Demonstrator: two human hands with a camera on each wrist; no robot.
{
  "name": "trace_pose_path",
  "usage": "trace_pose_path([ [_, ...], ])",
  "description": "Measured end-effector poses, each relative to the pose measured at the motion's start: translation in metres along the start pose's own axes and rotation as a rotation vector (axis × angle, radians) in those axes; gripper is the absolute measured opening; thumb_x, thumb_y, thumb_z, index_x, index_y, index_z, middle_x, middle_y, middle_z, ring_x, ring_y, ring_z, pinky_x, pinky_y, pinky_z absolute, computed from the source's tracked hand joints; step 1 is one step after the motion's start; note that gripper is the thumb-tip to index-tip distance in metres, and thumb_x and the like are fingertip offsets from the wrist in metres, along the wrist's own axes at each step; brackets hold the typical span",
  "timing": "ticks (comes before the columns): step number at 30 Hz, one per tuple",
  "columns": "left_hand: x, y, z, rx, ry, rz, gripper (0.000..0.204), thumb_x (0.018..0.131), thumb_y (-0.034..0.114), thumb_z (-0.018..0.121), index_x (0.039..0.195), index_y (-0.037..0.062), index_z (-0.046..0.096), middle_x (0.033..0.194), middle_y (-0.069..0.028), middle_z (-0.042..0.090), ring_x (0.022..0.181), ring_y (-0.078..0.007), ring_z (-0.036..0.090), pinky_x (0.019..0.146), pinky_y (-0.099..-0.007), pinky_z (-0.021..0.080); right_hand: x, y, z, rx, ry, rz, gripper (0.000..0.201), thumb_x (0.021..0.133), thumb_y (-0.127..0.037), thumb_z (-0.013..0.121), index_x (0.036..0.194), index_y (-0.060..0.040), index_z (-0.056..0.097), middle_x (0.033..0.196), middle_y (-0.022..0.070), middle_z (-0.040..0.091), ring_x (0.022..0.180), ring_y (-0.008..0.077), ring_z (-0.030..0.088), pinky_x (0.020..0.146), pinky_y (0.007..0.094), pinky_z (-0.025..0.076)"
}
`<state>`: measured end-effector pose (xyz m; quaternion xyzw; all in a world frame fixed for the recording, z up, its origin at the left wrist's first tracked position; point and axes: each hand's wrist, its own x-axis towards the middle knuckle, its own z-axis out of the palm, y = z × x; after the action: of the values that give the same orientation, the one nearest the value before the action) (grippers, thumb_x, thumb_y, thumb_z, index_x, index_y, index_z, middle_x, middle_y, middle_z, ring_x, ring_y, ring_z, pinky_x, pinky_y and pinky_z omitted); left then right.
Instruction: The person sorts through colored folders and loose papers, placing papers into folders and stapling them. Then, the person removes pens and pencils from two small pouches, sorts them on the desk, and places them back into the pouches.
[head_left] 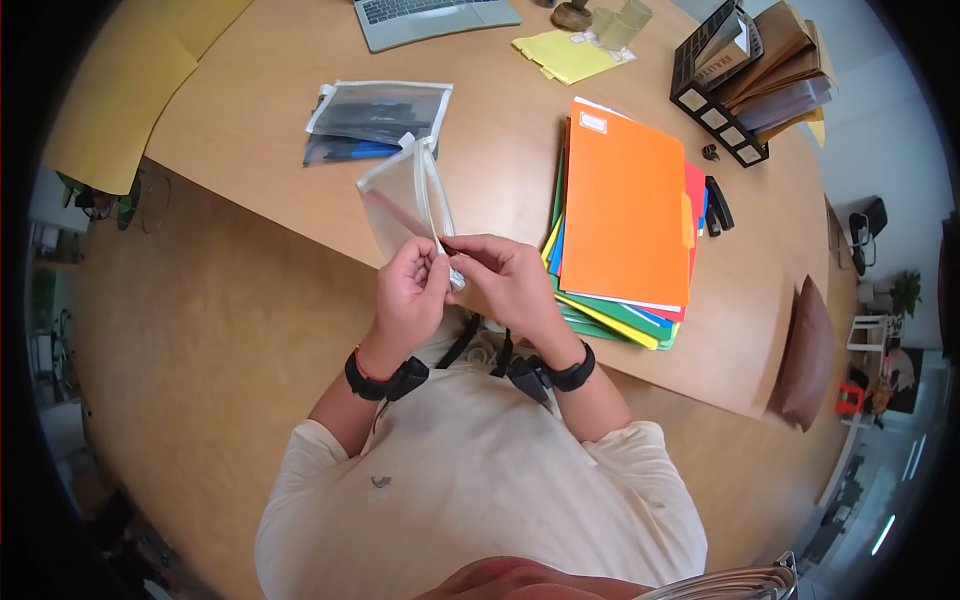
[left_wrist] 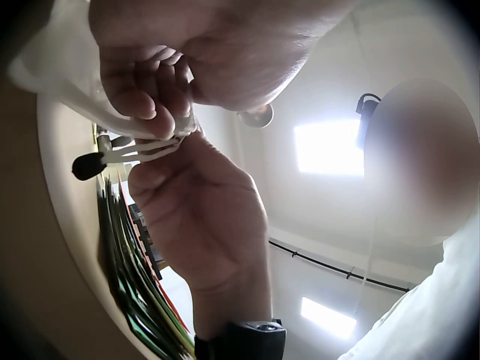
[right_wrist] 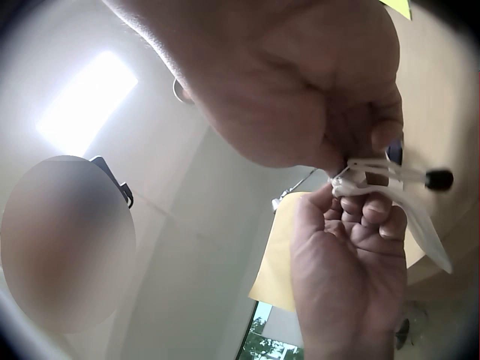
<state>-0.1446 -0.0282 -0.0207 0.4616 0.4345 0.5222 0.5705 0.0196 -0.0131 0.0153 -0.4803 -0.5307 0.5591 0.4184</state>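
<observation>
A clear zip pouch (head_left: 390, 205) with a white zip edge is held over the table's near edge, its zip side toward the right. My left hand (head_left: 410, 290) grips the lower end of the pouch, fingers curled in. Beside it my right hand (head_left: 512, 283) pinches the same end at the zip, fingertips almost meeting the left ones. White zip strips (right_wrist: 367, 165) pass between the fingers, and a black rounded end (right_wrist: 439, 179) sticks out beside them. A thin reddish line shows through the pouch. The fingertips partly hide the pinched end.
Another zip pouch (head_left: 378, 115) with dark and blue items lies just beyond. To the right is a stack of coloured folders, an orange folder (head_left: 625, 215) on top, with a black stapler (head_left: 718, 207) alongside. A laptop (head_left: 435, 20) and a black file holder (head_left: 720, 120) stand farther back.
</observation>
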Motion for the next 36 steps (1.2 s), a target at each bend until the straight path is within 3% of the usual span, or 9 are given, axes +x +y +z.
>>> trace_pose_path([
  [6, 0.002, 0.0, -0.006, 0.06, -0.002, 0.045, 0.008, 0.111, 0.008, 0.057, 0.105, 0.0026, 0.056, 0.083, 0.0017, 0.06, 0.065, -0.0023, 0.059, 0.059, -0.0192, 0.051, 0.001, -0.001, 0.001, -0.173, 0.076, 0.083, 0.026, 0.097, -0.013, 0.08, 0.116, 0.0044, 0.078, 0.089, 0.0095, 0.08, 0.075, 0.0103, 0.07, 0.069, 0.0291, 0.057],
  [9, 0.003, -0.001, -0.006, 0.059, 0.005, 0.052, 0.007, 0.111, 0.008, 0.057, 0.106, 0.0025, 0.057, 0.084, 0.002, 0.06, 0.066, -0.0022, 0.059, 0.06, -0.0189, 0.051, 0.001, -0.001, 0.002, -0.196, 0.066, 0.026, 0.021, 0.096, -0.01, 0.078, 0.112, 0.0034, 0.079, 0.09, 0.014, 0.078, 0.078, 0.0174, 0.074, 0.071, 0.0312, 0.058],
  [12, 0.007, -0.002, -0.004, 0.025, 0.066, 0.041, 0.005, 0.11, 0.004, 0.058, 0.105, 0.001, 0.058, 0.084, 0.0024, 0.06, 0.068, -0.0007, 0.058, 0.059, -0.0186, 0.05, 0.0, 0.0, 0.007, -0.353, 0.064, -0.337, 0.017, 0.096, -0.008, 0.075, 0.11, 0.0017, 0.079, 0.096, 0.0185, 0.077, 0.081, 0.028, 0.076, 0.07, 0.0331, 0.058],
  [13, 0.009, -0.002, -0.004, 0.007, 0.095, 0.034, 0.004, 0.109, 0.003, 0.059, 0.105, 0.0003, 0.058, 0.084, 0.0026, 0.06, 0.069, 0.0, 0.057, 0.059, -0.0184, 0.049, -0.006, -0.006, 0.005, -0.402, -0.012, -0.331, 0.028, 0.096, -0.003, 0.071, 0.123, 0.0025, 0.074, 0.117, 0.021, 0.073, 0.09, 0.0312, 0.075, 0.076, 0.0327, 0.059],
  [16, 0.01, 0.011, -0.004, 0.001, 0.088, 0.039, 0.003, 0.109, 0.002, 0.059, 0.106, 0.0002, 0.06, 0.086, 0.0021, 0.061, 0.073, 0.0001, 0.056, 0.062, -0.0178, 0.048, -0.011, -0.02, 0.012, -0.641, 0.016, -0.568, 0.041, 0.093, -0.003, 0.071, 0.133, 0.0032, 0.066, 0.128, 0.0225, 0.068, 0.1, 0.0389, 0.072, 0.083, 0.0396, 0.059],
  [22, 0.016, 0.008, -0.005, 0.128, 0.0, 0.133, 0.007, 0.11, 0.007, 0.06, 0.109, 0.001, 0.06, 0.092, 0.0032, 0.06, 0.081, -0.003, 0.057, 0.073, -0.0205, 0.048, -0.004, -0.002, 0.013, -0.583, 0.043, -0.482, 0.035, 0.093, -0.001, 0.07, 0.127, 0.0026, 0.066, 0.126, 0.0222, 0.068, 0.101, 0.0425, 0.071, 0.087, 0.0463, 0.06],
  [25, 0.016, 0.01, -0.009, 0.366, -0.04, 0.147, 0.007, 0.107, 0.007, 0.065, 0.109, 0.001, 0.06, 0.096, -0.0022, 0.063, 0.088, -0.0078, 0.059, 0.081, -0.0245, 0.049, 0.006, 0.01, 0.01, -0.556, 0.132, -0.538, 0.028, 0.094, 0.001, 0.069, 0.121, 0.0022, 0.069, 0.119, 0.0212, 0.071, 0.099, 0.0441, 0.071, 0.085, 0.0471, 0.06],
  [31, 0.025, 0.048, -0.006, 0.808, 0.089, 0.571, 0.029, 0.093, 0.002, 0.073, 0.121, 0.0055, 0.068, 0.12, -0.0107, 0.066, 0.121, -0.0298, 0.059, 0.099, -0.0393, 0.048, 0.005, -0.008, -0.001, -0.676, 0.114, -0.605, 0.028, 0.091, 0.006, 0.068, 0.118, 0.0025, 0.071, 0.113, 0.0186, 0.073, 0.101, 0.0405, 0.071, 0.088, 0.0444, 0.06],
  [36, 0.026, 0.087, -0.018, 1.162, -0.079, 0.648, 0.022, 0.092, 0.009, 0.075, 0.113, 0.011, 0.075, 0.128, -0.0084, 0.068, 0.131, -0.0331, 0.055, 0.113, -0.0494, 0.035, 0.002, -0.034, -0.011, -0.673, 0.091, -0.656, 0.028, 0.088, 0.006, 0.069, 0.116, 0.0015, 0.072, 0.11, 0.0166, 0.073, 0.1, 0.0374, 0.071, 0.089, 0.0443, 0.058],
])
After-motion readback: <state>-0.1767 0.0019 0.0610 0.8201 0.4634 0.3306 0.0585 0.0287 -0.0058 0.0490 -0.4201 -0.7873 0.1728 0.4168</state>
